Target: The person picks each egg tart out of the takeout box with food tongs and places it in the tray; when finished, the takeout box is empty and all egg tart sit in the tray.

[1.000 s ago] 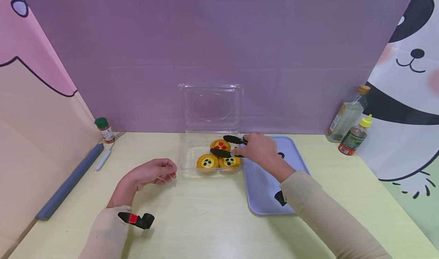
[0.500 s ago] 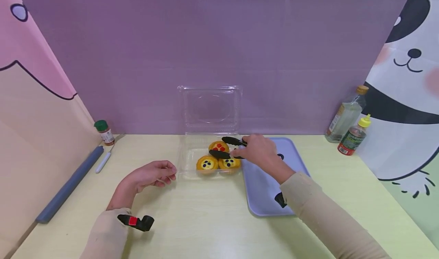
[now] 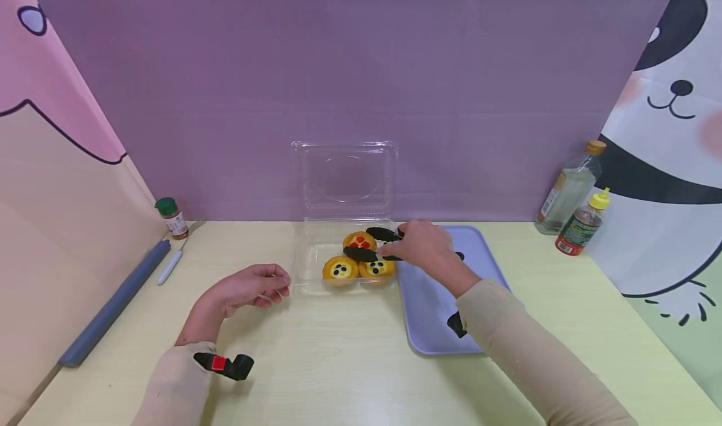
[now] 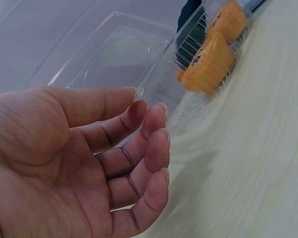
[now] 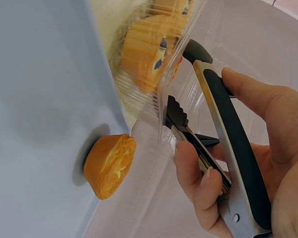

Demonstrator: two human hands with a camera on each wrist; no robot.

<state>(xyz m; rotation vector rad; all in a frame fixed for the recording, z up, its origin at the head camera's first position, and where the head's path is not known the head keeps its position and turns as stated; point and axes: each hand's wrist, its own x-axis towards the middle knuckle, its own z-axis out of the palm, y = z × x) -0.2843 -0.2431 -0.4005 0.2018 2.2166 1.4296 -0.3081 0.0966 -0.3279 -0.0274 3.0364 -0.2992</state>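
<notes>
In the head view my left hand (image 3: 254, 285) is at the front left corner of a clear plastic container (image 3: 316, 250); the left wrist view has thumb and index finger pinching its rim. My right hand (image 3: 425, 247) grips black-and-steel tongs (image 5: 233, 134), their arms spread over the container's right side. Inside sit a red-topped tart (image 3: 359, 241) and two blueberry-topped tarts, one front left (image 3: 341, 268) and one front right (image 3: 378, 268). What lies between the tong tips is mostly hidden. Another tart (image 5: 109, 166) sits on the blue tray (image 5: 39, 99) in the right wrist view.
The container's clear lid (image 3: 346, 175) stands upright behind it. At the right are a tall bottle (image 3: 570, 191) and a yellow-capped bottle (image 3: 583, 222). At the left are a green-capped jar (image 3: 172, 218), a white-handled tool (image 3: 170, 267) and a long blue roll (image 3: 118, 304).
The tong arms have come slightly closer together, and my right hand has shifted a little left. My left hand stays at the container's corner.
</notes>
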